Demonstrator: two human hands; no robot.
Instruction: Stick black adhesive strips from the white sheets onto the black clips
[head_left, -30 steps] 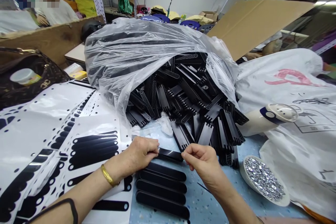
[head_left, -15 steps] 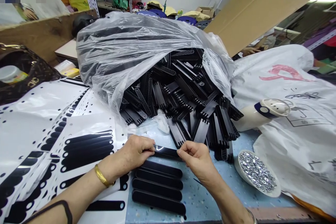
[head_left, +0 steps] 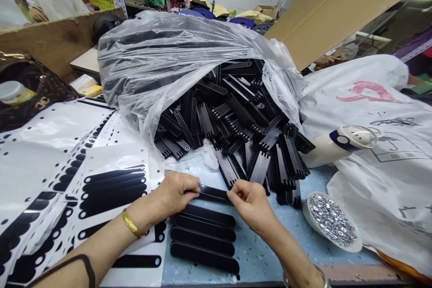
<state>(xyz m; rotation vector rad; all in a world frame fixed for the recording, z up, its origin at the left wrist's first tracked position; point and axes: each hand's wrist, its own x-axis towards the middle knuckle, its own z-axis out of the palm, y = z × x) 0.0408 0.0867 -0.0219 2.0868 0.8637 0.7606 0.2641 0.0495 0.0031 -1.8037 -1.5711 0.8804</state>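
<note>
Between my two hands is a glossy black strip [head_left: 213, 193], held level above the blue speckled table. My left hand [head_left: 177, 192] pinches its left end, and my right hand [head_left: 249, 200] pinches the right end. Just below it, several black rounded bars [head_left: 204, 243] lie in a stacked row on the tabletop. To the left are white sheets [head_left: 111, 157] bearing black strip-shaped stickers [head_left: 113, 193]. Beyond my hands, a heap of black slotted plastic pieces [head_left: 243, 121] spills from a clear plastic bag [head_left: 162, 49]. My fingertips hide both ends of the held strip.
A white bowl of small shiny metal pieces [head_left: 332, 220] stands at the right, near a cream bottle [head_left: 332, 146] and a white sack [head_left: 381, 94]. A cardboard flap [head_left: 330, 18] rises behind. At the far left sits a brown handbag [head_left: 37, 92]. Another person's hand [head_left: 37, 13] shows beyond a wooden board.
Almost nothing differs. Both hands keep their pinch on the black strip, and the whole view has shifted very slightly.
</note>
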